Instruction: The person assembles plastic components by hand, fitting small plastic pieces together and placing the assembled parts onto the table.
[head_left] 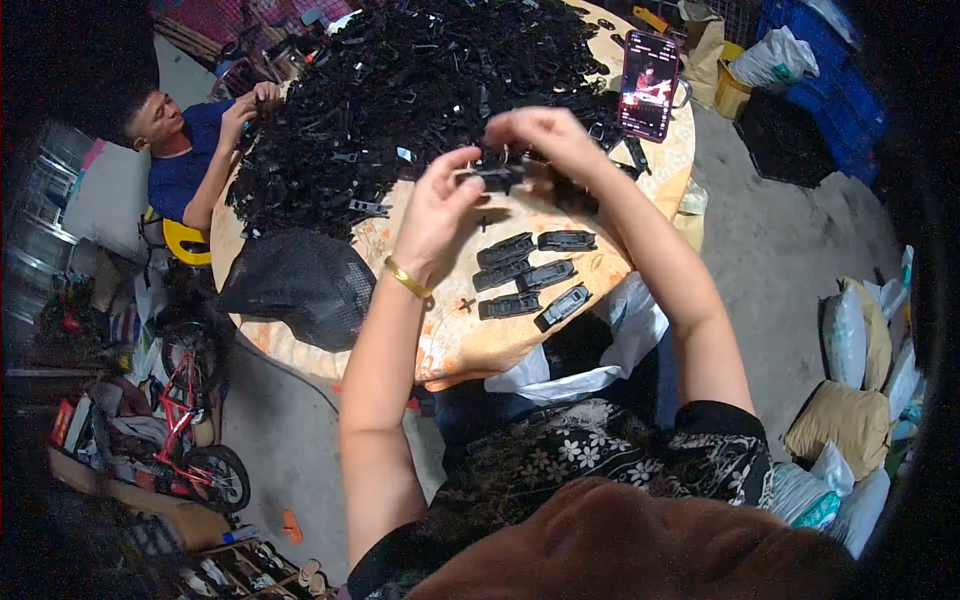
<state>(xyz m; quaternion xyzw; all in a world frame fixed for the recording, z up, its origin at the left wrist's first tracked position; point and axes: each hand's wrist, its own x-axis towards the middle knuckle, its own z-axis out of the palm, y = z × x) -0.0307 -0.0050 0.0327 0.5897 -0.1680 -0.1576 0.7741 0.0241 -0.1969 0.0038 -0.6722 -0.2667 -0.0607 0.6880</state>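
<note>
fingers (457, 159) of left hand (433, 207) pinch black part (500, 179)

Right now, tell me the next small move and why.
Probably set the black piece down beside the six similar parts once the right hand is clear: the left hand holds it, and those lie grouped on the tablecloth just nearer the body.

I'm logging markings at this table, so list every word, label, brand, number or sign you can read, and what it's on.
Readable text: none.
Phone: tiny marks on the screen, too small to read.
Black parts laid out on the tablecloth: no legible lettering.
Sack at lower right: teal patch, too blurred to tell whether it is print.
</note>
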